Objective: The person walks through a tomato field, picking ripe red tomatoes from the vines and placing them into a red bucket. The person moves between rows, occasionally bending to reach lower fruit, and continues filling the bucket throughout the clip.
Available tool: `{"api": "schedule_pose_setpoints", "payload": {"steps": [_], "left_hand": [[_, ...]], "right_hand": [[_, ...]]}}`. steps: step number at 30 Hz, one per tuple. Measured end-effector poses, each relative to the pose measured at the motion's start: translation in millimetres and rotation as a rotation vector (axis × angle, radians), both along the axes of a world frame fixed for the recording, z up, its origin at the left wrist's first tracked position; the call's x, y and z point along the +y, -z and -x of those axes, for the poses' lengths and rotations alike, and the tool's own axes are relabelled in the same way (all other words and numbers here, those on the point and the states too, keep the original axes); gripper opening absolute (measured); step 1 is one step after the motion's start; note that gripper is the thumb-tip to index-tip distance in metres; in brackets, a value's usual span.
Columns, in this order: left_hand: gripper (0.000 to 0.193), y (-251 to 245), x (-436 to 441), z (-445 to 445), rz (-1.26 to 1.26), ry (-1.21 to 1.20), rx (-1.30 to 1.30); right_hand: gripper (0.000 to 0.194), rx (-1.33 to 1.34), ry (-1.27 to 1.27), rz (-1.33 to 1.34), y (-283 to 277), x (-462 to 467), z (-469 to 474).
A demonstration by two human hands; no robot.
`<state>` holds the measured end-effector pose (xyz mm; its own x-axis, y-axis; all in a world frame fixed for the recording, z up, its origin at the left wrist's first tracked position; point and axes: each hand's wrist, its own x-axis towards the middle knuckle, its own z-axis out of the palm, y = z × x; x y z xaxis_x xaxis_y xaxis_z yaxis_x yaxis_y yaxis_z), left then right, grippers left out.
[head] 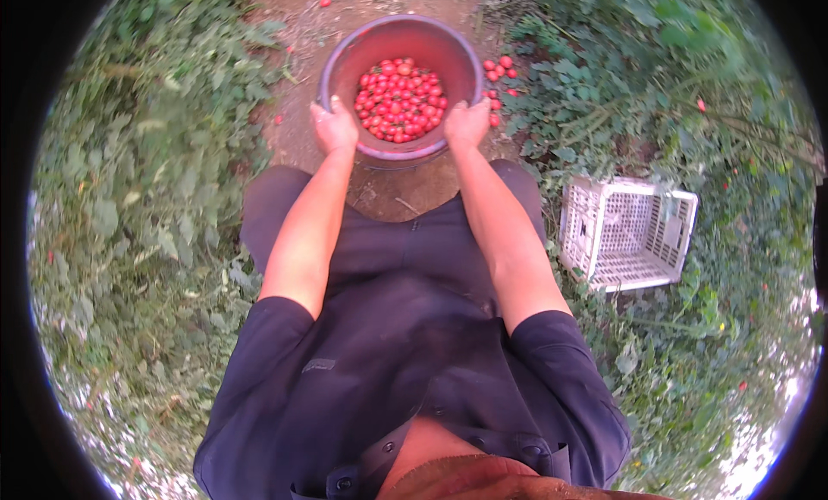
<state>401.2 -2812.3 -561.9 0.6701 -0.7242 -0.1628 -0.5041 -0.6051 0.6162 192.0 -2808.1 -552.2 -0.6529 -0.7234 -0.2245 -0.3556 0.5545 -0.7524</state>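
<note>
A round, dark-rimmed bucket [401, 23] stands or is held upright in front of my knees, at the top middle of the head view. Small red tomatoes [400, 102] cover its bottom. On the left side of the rim, my left hand [334, 126] grips the bucket. My right hand [468, 122] grips the rim on the opposite side. The fingers are partly hidden by the rim. Whether the bucket's base touches the soil cannot be told.
Several loose tomatoes [498, 67] lie just right of the bucket. A white perforated plastic crate [601, 235] rests tilted among leafy plants [653, 319] on the right. More foliage [149, 196] borders the bare soil path [294, 112] on the left. One tomato [325, 3] lies farther ahead.
</note>
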Motion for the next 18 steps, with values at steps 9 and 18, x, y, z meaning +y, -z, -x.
{"api": "schedule_pose_setpoints", "payload": {"steps": [9,18], "left_hand": [[0.058,-5,0,-2,0.007,0.038,0.052],[0.071,-12,2,-7,0.095,0.281,-0.308]], "right_hand": [[0.033,0.018,0.026,-0.118,-18,1,-3],[0.032,0.006,0.059,-0.053,-11,1,-1]]}}
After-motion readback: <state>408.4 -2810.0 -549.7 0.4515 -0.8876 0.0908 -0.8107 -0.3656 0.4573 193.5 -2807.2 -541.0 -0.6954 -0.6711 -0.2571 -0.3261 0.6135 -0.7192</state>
